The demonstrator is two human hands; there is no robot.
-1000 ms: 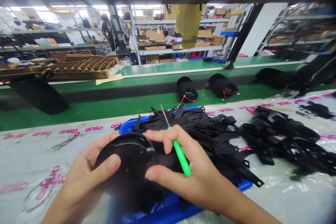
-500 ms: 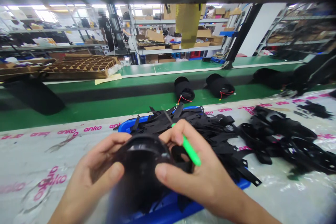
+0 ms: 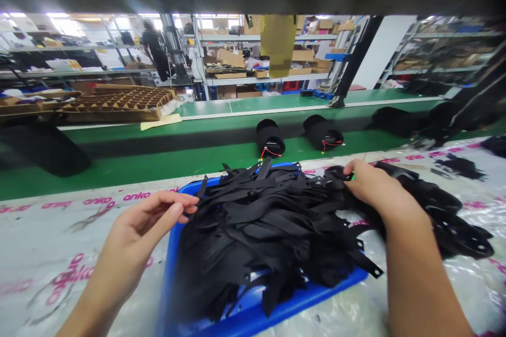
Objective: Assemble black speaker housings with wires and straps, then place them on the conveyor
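A blue tray (image 3: 253,325) holds a heap of black straps (image 3: 272,221) with small holes at their ends. Over the tray's left edge hovers my left hand (image 3: 154,221), fingers apart and nothing in it. My right hand (image 3: 375,187) is closed at the right side of the heap, beside a pile of black curved parts (image 3: 454,221). A bit of the green-handled tool (image 3: 353,176) shows at its fingers, and a black part touches the fingertips. The rest of the tool is hidden by the hand.
Two black cylinders (image 3: 271,138) with red wires lie on the green surface (image 3: 205,155) behind. A larger dark cylinder (image 3: 51,147) lies at left. Cardboard dividers (image 3: 122,102) stand on the ledge. A person (image 3: 156,50) is at the far shelves.
The dark rounded part both hands held is gone from between them. My right hand has moved right to the black parts, and my left hand has opened near the tray's left edge.
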